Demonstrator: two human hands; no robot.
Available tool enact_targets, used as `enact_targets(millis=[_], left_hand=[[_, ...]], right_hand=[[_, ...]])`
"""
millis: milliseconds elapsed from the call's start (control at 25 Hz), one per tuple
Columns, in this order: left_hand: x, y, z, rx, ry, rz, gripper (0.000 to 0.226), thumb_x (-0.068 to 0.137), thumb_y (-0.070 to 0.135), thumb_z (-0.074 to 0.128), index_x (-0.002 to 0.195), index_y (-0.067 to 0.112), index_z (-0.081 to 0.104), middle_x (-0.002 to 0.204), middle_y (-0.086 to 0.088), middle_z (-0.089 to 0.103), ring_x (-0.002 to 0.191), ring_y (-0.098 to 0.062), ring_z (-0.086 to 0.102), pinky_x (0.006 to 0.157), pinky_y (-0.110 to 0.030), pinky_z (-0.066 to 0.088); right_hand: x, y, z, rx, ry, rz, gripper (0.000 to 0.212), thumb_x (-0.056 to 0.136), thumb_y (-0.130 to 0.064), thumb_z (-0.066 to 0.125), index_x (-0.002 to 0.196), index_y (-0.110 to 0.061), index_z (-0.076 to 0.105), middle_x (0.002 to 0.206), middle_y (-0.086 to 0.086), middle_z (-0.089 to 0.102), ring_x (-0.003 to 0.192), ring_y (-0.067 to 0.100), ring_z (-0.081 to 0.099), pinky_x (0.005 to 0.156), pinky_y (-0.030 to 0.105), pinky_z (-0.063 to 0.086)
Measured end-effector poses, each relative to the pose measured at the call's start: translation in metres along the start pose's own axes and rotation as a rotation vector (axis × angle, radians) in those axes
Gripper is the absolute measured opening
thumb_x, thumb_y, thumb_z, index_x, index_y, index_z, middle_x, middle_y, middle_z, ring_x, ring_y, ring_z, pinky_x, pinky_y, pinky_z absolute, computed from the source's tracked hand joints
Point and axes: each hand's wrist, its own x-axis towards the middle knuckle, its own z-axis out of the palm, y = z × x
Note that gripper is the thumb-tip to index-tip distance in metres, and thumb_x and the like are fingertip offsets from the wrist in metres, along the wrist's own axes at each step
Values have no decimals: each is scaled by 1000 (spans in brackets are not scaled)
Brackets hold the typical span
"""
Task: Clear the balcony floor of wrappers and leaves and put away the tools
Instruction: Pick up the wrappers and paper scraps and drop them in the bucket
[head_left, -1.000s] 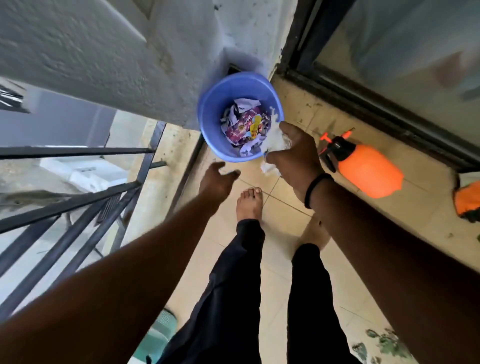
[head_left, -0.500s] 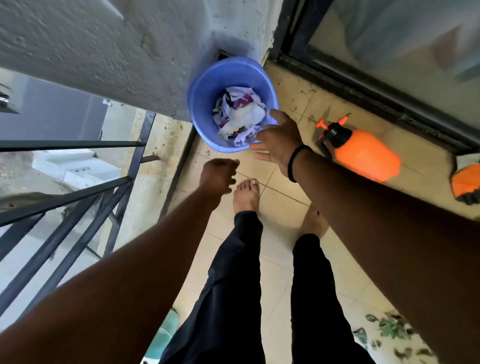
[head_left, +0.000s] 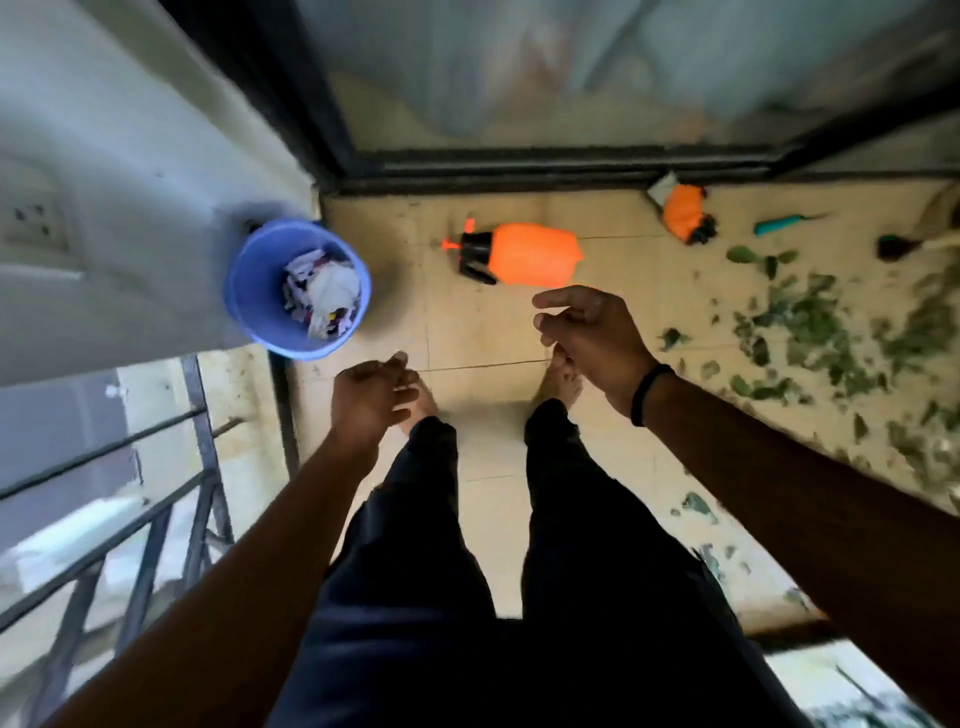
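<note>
A blue bucket (head_left: 249, 291) stands in the corner by the wall, with crumpled wrappers (head_left: 322, 293) inside it. My right hand (head_left: 592, 332) hangs over the tiled floor right of the bucket, fingers loosely curled, holding nothing. Over my left foot is my left hand (head_left: 371, 400), also loosely curled and holding nothing. An orange spray bottle (head_left: 524, 254) lies on its side near the door track. Green leaves (head_left: 810, 322) are scattered over the floor at the right.
A small orange tool (head_left: 685, 210), a teal-handled tool (head_left: 779, 224) and a dark-headed tool (head_left: 896, 247) lie at the far right. A dark sliding-door frame (head_left: 519, 169) runs along the back. A metal railing (head_left: 156, 499) bounds the left side.
My right hand has let go of the white wrapper into the bucket and drawn back to the right. The view has swung right, bringing the leaves and tools into sight.
</note>
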Motion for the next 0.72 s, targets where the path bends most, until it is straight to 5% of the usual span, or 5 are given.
enact_targets(millis=[200,360,600,720], left_hand=[[-161,60,7,144,-204,282,18,100,2,48,109,9,62,97,-10,71,75,-22,69,63,-27,53],[-226,87,45,233,-300,369,29,103,5,43,128,13,55,111,-13,69,71,-15,74,70,-33,54],[-290,129,218,547,-427,573,19,100,18,59,118,16,65,107,-12,75,89,-26,72,84,-42,54],[-324,120,315,684,-532,671,11,98,21,63,107,19,69,100,-9,76,87,-24,72,79,-39,56]], right_hand=[[-172,-30,-138,226,251,-122,13,94,-6,65,106,-6,71,58,-1,55,45,14,43,46,23,34],[-271,-2,-218,441,443,-227,9,94,-8,66,98,-9,74,65,5,58,49,17,45,47,25,36],[-307,66,-333,783,720,-195,12,97,-12,65,101,-5,74,71,8,55,54,17,41,49,29,34],[-320,99,-374,855,772,-216,12,97,-12,65,100,-5,74,67,5,57,50,13,41,45,24,35]])
